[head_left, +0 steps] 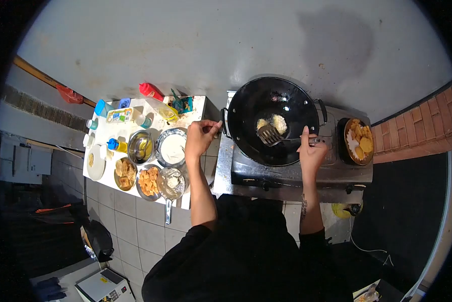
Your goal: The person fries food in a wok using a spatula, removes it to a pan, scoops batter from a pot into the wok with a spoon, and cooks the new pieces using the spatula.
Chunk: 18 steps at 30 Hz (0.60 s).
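Observation:
A large black wok [246,108] sits on the steel stove. My left hand [201,138] is closed at its left side, fingertips pinched on the loop handle [224,121]. In my right hand [312,149] is the handle of a slotted spatula [271,135], thumb stretched along it. The spatula's head lies low in the wok, against pale battered pieces [279,123] frying in a little oil. Whether the blade is under them or only touching, I cannot tell.
Right of the wok, a dish of fried pieces [365,145] stands on the stove [286,176]. The white table at left holds a bowl of white batter [173,149], a saucepan [171,183], a bowl of orange chunks [149,182], a red bottle [150,91] and several other containers.

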Motion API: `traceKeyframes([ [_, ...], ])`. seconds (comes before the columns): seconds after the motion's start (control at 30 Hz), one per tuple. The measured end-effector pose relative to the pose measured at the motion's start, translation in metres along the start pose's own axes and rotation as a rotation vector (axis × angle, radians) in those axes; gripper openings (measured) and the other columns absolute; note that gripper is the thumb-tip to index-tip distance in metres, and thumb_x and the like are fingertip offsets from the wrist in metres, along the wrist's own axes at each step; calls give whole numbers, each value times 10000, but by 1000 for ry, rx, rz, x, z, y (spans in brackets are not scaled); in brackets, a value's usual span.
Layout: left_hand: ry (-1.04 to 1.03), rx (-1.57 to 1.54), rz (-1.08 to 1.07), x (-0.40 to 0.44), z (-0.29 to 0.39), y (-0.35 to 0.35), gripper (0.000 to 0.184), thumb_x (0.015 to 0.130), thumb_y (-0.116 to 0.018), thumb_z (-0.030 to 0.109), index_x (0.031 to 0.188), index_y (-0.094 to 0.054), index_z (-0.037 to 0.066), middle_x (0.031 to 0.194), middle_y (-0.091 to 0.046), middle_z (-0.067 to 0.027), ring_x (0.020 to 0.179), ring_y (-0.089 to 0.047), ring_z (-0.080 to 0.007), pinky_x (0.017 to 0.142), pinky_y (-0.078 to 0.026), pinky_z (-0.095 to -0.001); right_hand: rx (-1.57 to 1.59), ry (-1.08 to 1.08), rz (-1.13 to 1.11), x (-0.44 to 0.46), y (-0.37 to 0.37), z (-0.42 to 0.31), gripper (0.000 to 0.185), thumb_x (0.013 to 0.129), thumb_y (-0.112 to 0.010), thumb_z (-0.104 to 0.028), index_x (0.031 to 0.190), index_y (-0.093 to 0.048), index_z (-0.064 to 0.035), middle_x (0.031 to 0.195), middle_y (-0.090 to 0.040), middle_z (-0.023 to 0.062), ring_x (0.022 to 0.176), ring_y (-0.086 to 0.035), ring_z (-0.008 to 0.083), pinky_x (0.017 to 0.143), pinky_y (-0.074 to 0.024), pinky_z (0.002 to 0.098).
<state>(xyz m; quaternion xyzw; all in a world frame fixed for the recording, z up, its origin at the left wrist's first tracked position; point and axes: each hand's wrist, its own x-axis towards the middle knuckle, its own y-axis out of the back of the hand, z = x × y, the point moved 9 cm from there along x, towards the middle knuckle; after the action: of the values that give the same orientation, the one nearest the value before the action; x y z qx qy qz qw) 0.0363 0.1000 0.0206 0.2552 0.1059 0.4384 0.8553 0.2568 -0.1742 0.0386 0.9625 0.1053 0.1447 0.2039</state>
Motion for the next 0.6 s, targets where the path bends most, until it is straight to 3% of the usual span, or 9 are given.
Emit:
traceKeyframes([
  [0.27, -21, 4, 6, 1, 4, 1, 223, 835, -721, 180, 852, -715, -42, 612, -648, -71, 524, -552, -82, 508, -435, -248, 122, -77, 12, -3, -4, 18, 434, 927, -616, -304, 626, -651, 7, 448, -555, 70, 400, -553, 132, 443, -387, 300],
  [0.33, -13, 19, 6, 1, 3, 1, 219, 835, -720, 176, 853, -716, -43, 615, -651, -73, 526, -556, -83, 511, -439, -248, 166, -185, 41, -2, 5, 19, 407, 931, -627, -298, 689, -662, 28, 451, -525, 28, 363, -448, 65, 385, -310, 237],
  [0.47, -16, 1, 14, 2, 1, 1, 213, 834, -718, 170, 854, -715, -43, 619, -653, -84, 534, -567, -87, 517, -446, -252, 181, -259, 16, 5, 19, 15, 376, 931, -624, -300, 743, -676, 21, 455, -529, 25, 350, -439, 65, 374, -293, 221],
  [0.53, -31, 6, 23, 1, 4, 4, 212, 833, -718, 169, 856, -714, -43, 619, -652, -87, 535, -568, -89, 517, -447, -254, 66, -174, 1, 11, 24, 11, 343, 919, -629, -287, 805, -703, 28, 505, -597, 64, 466, -570, 125, 477, -414, 280],
  [0.6, -23, -14, 16, 0, 7, 4, 215, 832, -719, 169, 859, -712, -44, 618, -650, -90, 538, -568, -92, 518, -448, -259, -18, -46, 12, 12, 26, -4, 307, 912, -637, -260, 828, -702, 28, 534, -608, 78, 483, -576, 126, 489, -420, 280],
])
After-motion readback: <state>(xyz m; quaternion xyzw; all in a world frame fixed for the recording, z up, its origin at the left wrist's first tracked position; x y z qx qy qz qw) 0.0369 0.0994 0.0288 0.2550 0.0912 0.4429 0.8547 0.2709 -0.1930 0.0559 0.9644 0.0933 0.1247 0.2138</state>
